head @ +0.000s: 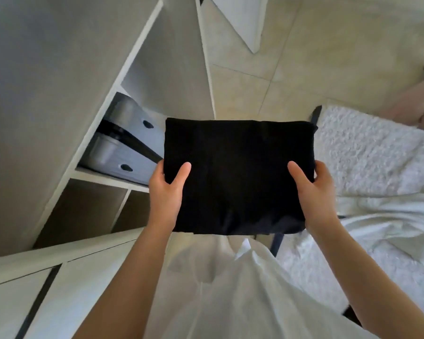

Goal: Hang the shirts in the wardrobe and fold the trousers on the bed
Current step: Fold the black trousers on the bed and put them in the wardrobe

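Note:
Folded black trousers (235,172) form a flat rectangle held in the air between the wardrobe and the bed. My left hand (167,189) grips their left edge, thumb on top and fingers hidden underneath. My right hand (313,187) grips the right edge the same way. The open white wardrobe (142,69) stands at the left, its shelves facing me. The bed (367,152) with a white textured cover lies at the right.
Two grey drawer boxes (130,143) with round holes sit on a wardrobe shelf just left of the trousers. An open wardrobe door (59,270) reaches in at the lower left. Beige floor tiles (255,89) lie ahead. A pink cushion (416,106) rests at the far right.

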`<state>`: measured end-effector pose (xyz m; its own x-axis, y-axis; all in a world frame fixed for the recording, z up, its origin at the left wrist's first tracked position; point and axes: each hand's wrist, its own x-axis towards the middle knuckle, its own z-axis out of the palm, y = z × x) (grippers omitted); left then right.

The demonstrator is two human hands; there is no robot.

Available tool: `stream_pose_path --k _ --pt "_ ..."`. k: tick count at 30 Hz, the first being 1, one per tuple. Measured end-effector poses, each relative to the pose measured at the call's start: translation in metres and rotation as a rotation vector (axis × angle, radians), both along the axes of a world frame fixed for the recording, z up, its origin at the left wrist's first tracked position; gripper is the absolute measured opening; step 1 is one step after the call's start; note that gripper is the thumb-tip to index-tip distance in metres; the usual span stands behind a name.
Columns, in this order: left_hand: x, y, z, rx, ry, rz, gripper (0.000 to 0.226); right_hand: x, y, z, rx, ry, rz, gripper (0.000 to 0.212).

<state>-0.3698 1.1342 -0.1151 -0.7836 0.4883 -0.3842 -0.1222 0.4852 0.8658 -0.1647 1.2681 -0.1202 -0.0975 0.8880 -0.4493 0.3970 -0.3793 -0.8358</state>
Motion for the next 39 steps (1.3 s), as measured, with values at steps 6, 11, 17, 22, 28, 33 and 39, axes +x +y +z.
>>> stream_pose_path --k 6,11,17,22,28,33,39 --pt "-0.022 0.019 0.034 0.093 0.106 0.203 0.018 -0.062 0.066 0.036 0.076 0.056 0.232 0.035" --pt "-0.044 0.032 0.063 0.186 0.125 0.297 0.023 -0.11 0.098 0.065 0.073 0.134 0.292 0.026" --pt "-0.094 0.041 0.09 0.29 0.136 0.437 0.024 -0.181 0.124 0.102 0.119 0.222 0.38 0.027" --pt "-0.137 0.045 0.103 0.353 0.122 0.5 0.025 -0.242 0.139 0.118 0.117 0.271 0.447 0.025" --pt "-0.159 0.055 0.104 0.444 -0.008 0.604 0.042 -0.298 0.163 0.129 0.12 0.29 0.614 0.035" --pt "-0.171 0.069 0.1 0.48 -0.012 0.764 0.05 -0.349 0.195 0.132 -0.008 0.311 0.803 0.037" --pt "-0.201 0.085 0.096 0.553 -0.066 0.983 0.045 -0.427 0.215 0.138 -0.155 0.354 1.053 0.049"
